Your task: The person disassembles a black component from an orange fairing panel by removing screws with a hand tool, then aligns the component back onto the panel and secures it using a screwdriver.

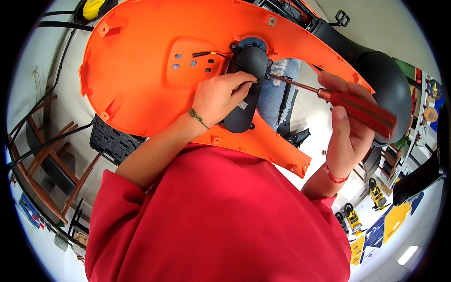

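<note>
A large orange plastic panel (136, 61) lies across my lap with its inner side up. On it sits a long black rounded housing (251, 110) with a small white label. My left hand (217, 96) rests over the housing, thumb and forefinger pinched on its surface; what they hold, if anything, is too small to name. In my right hand (347, 131) is a screwdriver (350, 105) with a red handle, its shaft pointing left. The screwdriver's tip is close to the housing's right edge. A short black cable (204, 54) with a plug runs from the housing over the panel.
An opened black tool case (110, 141) lies on the floor at the left, near wooden chairs (51, 160). To the right stands a large black rounded vehicle part (383, 75), with a pedal (342, 18) above it. Yellow wheeled models (352, 218) are farther off.
</note>
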A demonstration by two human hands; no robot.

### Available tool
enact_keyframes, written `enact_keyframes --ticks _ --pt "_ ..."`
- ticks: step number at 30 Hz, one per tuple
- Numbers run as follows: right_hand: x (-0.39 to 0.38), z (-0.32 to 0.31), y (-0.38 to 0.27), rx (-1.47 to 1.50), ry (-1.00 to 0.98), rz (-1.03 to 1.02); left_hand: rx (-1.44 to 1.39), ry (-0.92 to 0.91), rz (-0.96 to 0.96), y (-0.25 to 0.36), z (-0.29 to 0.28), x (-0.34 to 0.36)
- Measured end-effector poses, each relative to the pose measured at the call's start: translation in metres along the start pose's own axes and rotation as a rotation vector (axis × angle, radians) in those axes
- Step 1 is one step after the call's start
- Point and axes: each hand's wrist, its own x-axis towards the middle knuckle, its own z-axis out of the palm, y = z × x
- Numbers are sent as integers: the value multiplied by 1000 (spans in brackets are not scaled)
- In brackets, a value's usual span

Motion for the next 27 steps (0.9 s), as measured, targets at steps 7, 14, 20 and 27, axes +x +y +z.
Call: enact_keyframes --ticks 7,14,20,27 --pt "-5 1 0 68 79 -52 28 31 16 -3 0 0" --pt "-6 6 9 189 88 2 46 15 28 -3 0 0" --pt "-8 2 11 196 78 -10 48 15 28 -5 1 0" --pt "-8 2 12 189 97 -18 63 14 25 -5 1 0"
